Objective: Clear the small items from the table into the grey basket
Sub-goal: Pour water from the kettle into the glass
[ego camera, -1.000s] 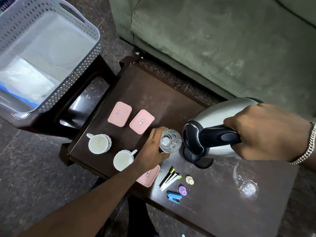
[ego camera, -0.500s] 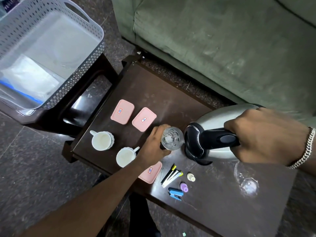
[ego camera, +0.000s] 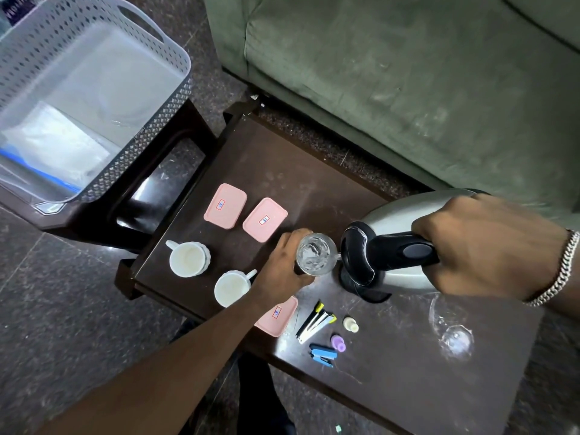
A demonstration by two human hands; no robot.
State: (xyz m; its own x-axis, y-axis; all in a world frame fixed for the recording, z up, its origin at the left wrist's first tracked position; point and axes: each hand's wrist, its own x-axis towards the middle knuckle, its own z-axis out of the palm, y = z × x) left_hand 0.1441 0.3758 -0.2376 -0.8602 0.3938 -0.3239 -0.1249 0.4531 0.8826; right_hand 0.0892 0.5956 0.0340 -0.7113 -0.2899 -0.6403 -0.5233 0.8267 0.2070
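My left hand [ego camera: 284,265] grips a clear drinking glass [ego camera: 314,253] standing on the dark table [ego camera: 408,372]. My right hand [ego camera: 483,246] holds the black handle of a steel kettle [ego camera: 398,243], tilted with its spout at the glass rim. The grey basket [ego camera: 157,98] sits on a stool at the upper left. Small items lie on the table: pink lidded boxes [ego camera: 225,206] [ego camera: 264,219] [ego camera: 277,315], two white mugs [ego camera: 188,258] [ego camera: 232,287], pens [ego camera: 315,320], a blue stapler [ego camera: 323,354], a purple cap [ego camera: 338,343] and a small cream bottle [ego camera: 351,324].
A green sofa [ego camera: 408,73] runs along the table's far side. A clear wine glass [ego camera: 452,331] stands near the right end. The kettle's black base [ego camera: 370,295] sits under the kettle. The basket holds a white sheet with a blue edge.
The kettle has tipped lower toward the glass, its spout now touching the rim. My left hand keeps its hold on the glass in the same spot.
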